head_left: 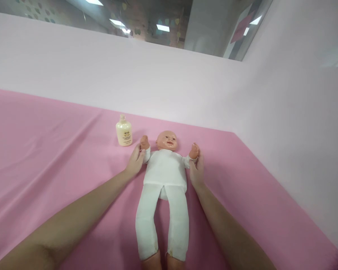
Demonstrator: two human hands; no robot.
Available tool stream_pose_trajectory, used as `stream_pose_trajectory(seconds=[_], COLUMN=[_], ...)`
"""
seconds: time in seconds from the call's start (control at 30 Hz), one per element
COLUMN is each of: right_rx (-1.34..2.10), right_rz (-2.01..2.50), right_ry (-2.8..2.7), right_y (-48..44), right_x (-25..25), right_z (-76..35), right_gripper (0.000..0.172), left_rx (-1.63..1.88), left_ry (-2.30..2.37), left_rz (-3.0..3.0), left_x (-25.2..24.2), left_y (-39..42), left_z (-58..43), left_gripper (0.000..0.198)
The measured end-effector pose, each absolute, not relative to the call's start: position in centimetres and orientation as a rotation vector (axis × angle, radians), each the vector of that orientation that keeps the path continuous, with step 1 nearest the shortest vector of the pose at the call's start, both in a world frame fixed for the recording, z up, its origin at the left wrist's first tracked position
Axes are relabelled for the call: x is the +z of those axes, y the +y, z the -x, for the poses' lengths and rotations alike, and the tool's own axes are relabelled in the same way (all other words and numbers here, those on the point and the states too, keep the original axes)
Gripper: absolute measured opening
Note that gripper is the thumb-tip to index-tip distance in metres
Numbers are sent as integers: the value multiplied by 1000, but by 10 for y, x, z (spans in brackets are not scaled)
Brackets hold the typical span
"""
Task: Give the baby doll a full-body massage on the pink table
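A baby doll (165, 168) with a cloth body in white lies on its back, its head at the far end and its feet cut off by the bottom of the picture. My left hand (135, 162) is closed around the doll's forearm on the left, just below its small fist. On the other side my right hand (197, 171) grips the doll's other forearm near the wrist. Both doll arms are bent outward with the fists raised beside the head. Some of my fingers are hidden behind the doll's arms.
A pale yellow lotion bottle (124, 132) stands upright left of the doll's head. Pink sheeting (59, 150) with a few creases covers the surface. White walls (129, 75) rise behind and at the right, with a window (146, 22) above.
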State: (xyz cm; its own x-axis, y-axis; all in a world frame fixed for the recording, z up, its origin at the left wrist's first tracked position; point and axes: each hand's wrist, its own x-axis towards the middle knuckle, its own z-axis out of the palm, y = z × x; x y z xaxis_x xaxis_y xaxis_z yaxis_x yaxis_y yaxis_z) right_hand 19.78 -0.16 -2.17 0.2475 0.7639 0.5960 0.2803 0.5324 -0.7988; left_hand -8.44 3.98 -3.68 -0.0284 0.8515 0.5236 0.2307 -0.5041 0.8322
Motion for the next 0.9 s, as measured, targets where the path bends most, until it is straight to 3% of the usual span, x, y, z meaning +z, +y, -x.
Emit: stream_pose_trajectory(seconds=[0.37,0.9], right_rx=[160,328], right_rz=[1133,1145], right_ry=[-1865,-1621], right_y=[-8,-7], right_x=[-18,-23], right_z=[-191,-195], right_gripper=[65,61], left_rx=[1208,1373], left_ry=[1164,1114], left_rz=[-2378,-2175], left_x=[-29,-28], left_y=[30,31], left_z=[75,78], left_gripper=[44,46])
